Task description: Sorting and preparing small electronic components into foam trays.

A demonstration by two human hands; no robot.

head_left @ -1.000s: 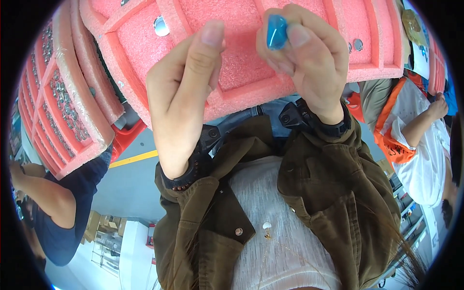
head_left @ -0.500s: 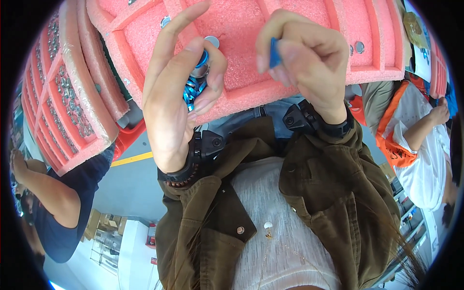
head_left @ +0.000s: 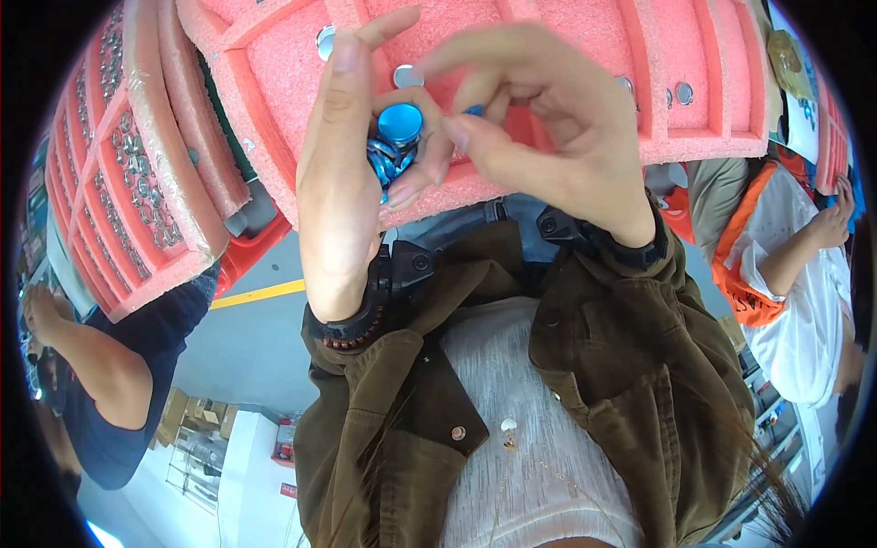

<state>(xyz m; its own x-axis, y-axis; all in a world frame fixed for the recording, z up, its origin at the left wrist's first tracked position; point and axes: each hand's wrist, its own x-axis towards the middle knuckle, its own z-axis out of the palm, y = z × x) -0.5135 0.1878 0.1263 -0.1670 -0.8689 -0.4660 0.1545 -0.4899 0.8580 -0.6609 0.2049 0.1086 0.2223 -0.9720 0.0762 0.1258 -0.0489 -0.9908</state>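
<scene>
My left hand (head_left: 333,183) is curled, palm toward the right, around several shiny blue round caps (head_left: 400,122). One cap faces up on top of the bunch, its flat disc-like face showing. Close beside it, my right hand (head_left: 575,137) has its thumb and a bent finger on a small blue piece (head_left: 474,110), mostly hidden; its exact kind cannot be made out. Both hands are above a pink foam tray (head_left: 274,82) with raised dividers. A silver disc (head_left: 407,76) lies in the tray just beyond my left hand, and another round piece (head_left: 326,42) shows farther back.
More small discs (head_left: 684,93) lie in the tray's right compartments. At the left stands another pink foam tray (head_left: 178,265) filled with many metal pieces. A co-worker's arm (head_left: 110,365) is at the left, and another person in a white top (head_left: 795,310) is at the right.
My right hand has moved left toward my left hand, its fingers unfolding somewhat. The top cap in my left hand has tilted, so its blue face now shows.
</scene>
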